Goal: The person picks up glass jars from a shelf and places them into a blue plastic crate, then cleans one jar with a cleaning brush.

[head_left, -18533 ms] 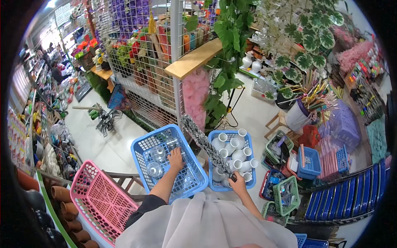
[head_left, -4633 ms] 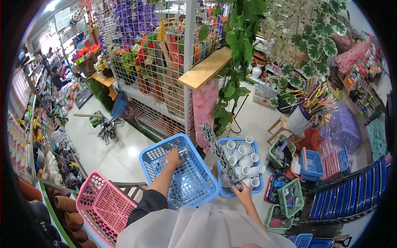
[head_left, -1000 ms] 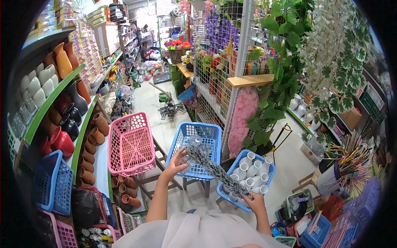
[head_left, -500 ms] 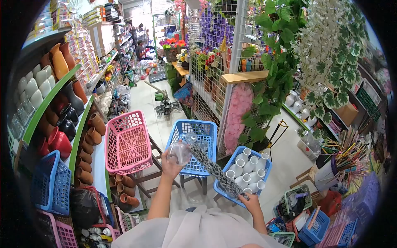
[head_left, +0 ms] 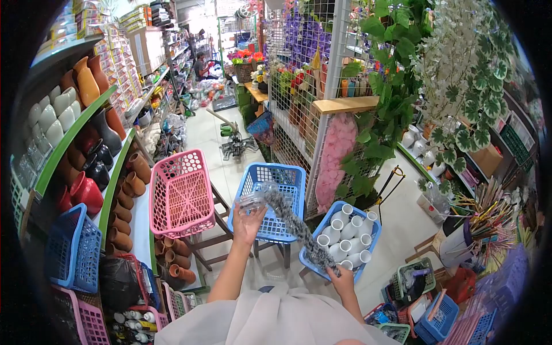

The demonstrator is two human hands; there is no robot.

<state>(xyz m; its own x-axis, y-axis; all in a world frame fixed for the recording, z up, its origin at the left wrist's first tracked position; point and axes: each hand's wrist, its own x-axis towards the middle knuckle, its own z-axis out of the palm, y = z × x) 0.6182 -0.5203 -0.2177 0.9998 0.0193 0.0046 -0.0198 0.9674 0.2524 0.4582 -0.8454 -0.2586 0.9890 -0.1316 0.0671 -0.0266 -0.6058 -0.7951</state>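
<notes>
My left hand [head_left: 247, 221] is raised in front of a blue basket [head_left: 286, 176] and holds a clear glass vase [head_left: 253, 199] lying on its side across the fingers. My right hand [head_left: 342, 280] grips the handle end of a long grey-and-black fluffy duster [head_left: 299, 229]. The duster slants up and to the left, its tip touching the glass vase. Below the duster a second blue basket [head_left: 363, 257] holds several white ceramic vases [head_left: 344, 230].
An empty pink basket [head_left: 181, 192] rests on a wooden stool to the left. Shelves of brown, black and white pots [head_left: 92, 144] line the left side. A wire grid rack [head_left: 299, 98] with artificial flowers and green plants [head_left: 397, 80] stands behind. Small baskets crowd the floor at lower right.
The glass vase has been lifted out of the blue basket and turned onto its side in my left hand. The duster tip stays against it. The view shifted slightly.
</notes>
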